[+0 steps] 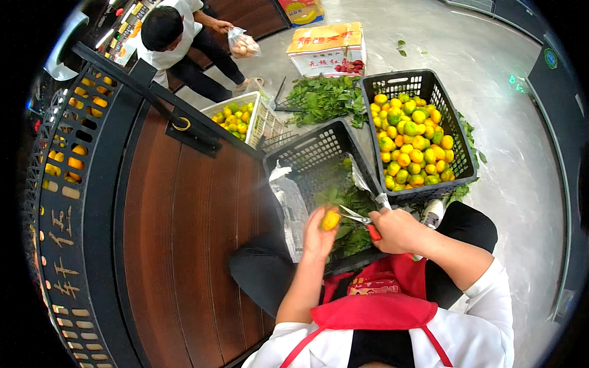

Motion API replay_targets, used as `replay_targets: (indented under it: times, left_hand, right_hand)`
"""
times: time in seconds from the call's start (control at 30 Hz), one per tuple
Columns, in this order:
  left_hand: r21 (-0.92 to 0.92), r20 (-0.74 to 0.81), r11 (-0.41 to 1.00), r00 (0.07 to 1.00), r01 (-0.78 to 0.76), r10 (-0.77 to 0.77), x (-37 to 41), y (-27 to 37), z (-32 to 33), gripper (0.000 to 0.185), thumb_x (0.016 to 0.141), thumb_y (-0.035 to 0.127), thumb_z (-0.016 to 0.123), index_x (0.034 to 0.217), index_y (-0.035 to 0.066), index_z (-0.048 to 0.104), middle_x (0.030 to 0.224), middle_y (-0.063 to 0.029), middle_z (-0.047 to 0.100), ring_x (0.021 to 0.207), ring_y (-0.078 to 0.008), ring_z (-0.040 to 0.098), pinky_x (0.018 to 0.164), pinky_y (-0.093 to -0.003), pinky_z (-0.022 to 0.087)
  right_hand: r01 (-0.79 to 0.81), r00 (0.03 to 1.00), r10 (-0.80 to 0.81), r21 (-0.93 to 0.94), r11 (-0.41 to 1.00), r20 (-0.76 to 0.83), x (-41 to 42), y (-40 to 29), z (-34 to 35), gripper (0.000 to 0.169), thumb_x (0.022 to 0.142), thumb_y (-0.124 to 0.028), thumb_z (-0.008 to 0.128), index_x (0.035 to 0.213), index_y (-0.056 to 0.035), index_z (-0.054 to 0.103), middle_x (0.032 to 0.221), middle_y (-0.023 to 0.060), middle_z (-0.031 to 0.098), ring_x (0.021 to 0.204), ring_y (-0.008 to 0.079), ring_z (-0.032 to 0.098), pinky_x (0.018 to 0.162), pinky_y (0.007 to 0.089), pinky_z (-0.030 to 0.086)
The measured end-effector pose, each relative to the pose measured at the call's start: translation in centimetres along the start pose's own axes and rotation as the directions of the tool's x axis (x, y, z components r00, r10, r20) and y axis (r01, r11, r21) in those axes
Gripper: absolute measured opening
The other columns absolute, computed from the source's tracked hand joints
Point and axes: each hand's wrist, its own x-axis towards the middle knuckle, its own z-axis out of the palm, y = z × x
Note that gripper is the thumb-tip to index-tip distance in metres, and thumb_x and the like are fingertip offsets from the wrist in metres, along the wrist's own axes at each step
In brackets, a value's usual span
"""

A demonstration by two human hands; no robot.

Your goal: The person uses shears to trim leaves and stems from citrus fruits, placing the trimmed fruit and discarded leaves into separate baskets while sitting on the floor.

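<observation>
My left hand [318, 232] holds a yellow-orange mandarin [330, 220] with blurred green leaves just above it. In my right hand [398, 230] is a pair of red-handled scissors [356, 215]; the blades are parted and point at the fruit from the right. Both hands are over a black plastic crate [299, 158] holding green leaves [352, 239], a few fruits and crumpled paper at its sides. To the right stands a second black crate [467, 170] filled with green and orange mandarins [414, 142].
A white crate [253, 122] of mandarins stands beyond the dark wooden panel [198, 239]. Leafy cuttings [322, 99] lie on the floor near a printed cardboard box [326, 55]. Another person [175, 41] leans at the upper left, holding a clear bag [243, 44] of round items.
</observation>
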Motion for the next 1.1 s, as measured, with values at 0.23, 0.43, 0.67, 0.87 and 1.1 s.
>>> replay_targets:
  times: [0.23, 0.43, 0.67, 0.87, 1.1]
  left_hand:
    - [-0.355, -0.381, 0.867, 0.793, 0.351, -0.476, 1.1, -8.4, -5.0, 0.069, 0.085, 0.063, 0.050, 0.111, 0.000, 0.050, 0.103, -0.0194, 0.053, 0.087, -0.0333, 0.052, 0.069, -0.0367, 0.049]
    - [-0.297, -0.181, 0.947, 0.967, 0.121, -0.181, 4.4, -8.1, 0.6, 0.042, 0.095, 0.044, 0.045, 0.114, 0.007, 0.052, 0.110, -0.0105, 0.057, 0.100, -0.0225, 0.055, 0.087, -0.0369, 0.047]
    - [0.185, 0.111, 0.983, 0.994, 0.002, -0.023, 7.6, -7.9, 11.9, 0.035, 0.095, 0.011, 0.048, 0.127, -0.001, 0.049, 0.134, -0.0168, 0.047, 0.119, -0.0276, 0.050, 0.091, -0.0385, 0.046]
    - [0.623, -0.322, 0.782, 0.909, -0.007, 0.265, 19.2, -10.3, 0.3, 0.017, 0.086, 0.000, 0.048, 0.099, -0.001, 0.059, 0.099, -0.0131, 0.062, 0.092, -0.0262, 0.059, 0.078, -0.0369, 0.049]
    - [0.856, 0.401, -0.392, 0.911, -0.336, 0.095, 28.3, -10.0, -4.1, 0.020, 0.082, 0.013, 0.053, 0.077, -0.001, 0.067, 0.096, -0.0257, 0.064, 0.095, -0.0409, 0.062, 0.078, -0.0476, 0.051]
  right_hand:
    - [-0.070, 0.996, 0.077, -0.145, 0.987, 0.043, -0.9, 0.6, -1.5, 0.037, 0.072, -0.016, 0.063, 0.102, 0.0049, 0.058, 0.094, 0.0236, 0.064, 0.086, 0.0365, 0.066, 0.076, 0.0414, 0.055]
    - [-0.089, 0.948, 0.096, 0.036, 0.995, -0.304, -0.9, 0.7, -4.5, 0.043, 0.071, -0.023, 0.074, 0.102, -0.0002, 0.053, 0.089, 0.0216, 0.059, 0.080, 0.0399, 0.062, 0.070, 0.0457, 0.052]
    - [-0.098, 0.704, 0.302, 0.334, 0.938, -0.643, -2.0, 1.8, -8.7, 0.051, 0.070, -0.010, 0.075, 0.113, 0.0038, 0.053, 0.094, 0.0215, 0.059, 0.083, 0.0380, 0.061, 0.071, 0.0416, 0.050]
    - [-0.144, 0.739, 0.362, 0.392, 0.909, -0.568, -1.3, 2.0, -8.9, 0.054, 0.066, -0.006, 0.075, 0.114, 0.0075, 0.052, 0.093, 0.0212, 0.058, 0.084, 0.0371, 0.060, 0.076, 0.0381, 0.048]
    - [-0.230, 0.840, 0.381, 0.383, 0.895, -0.386, 0.7, 2.2, -9.2, 0.053, 0.058, -0.003, 0.073, 0.106, 0.0051, 0.052, 0.082, 0.0161, 0.051, 0.066, 0.0321, 0.049, 0.060, 0.0352, 0.044]
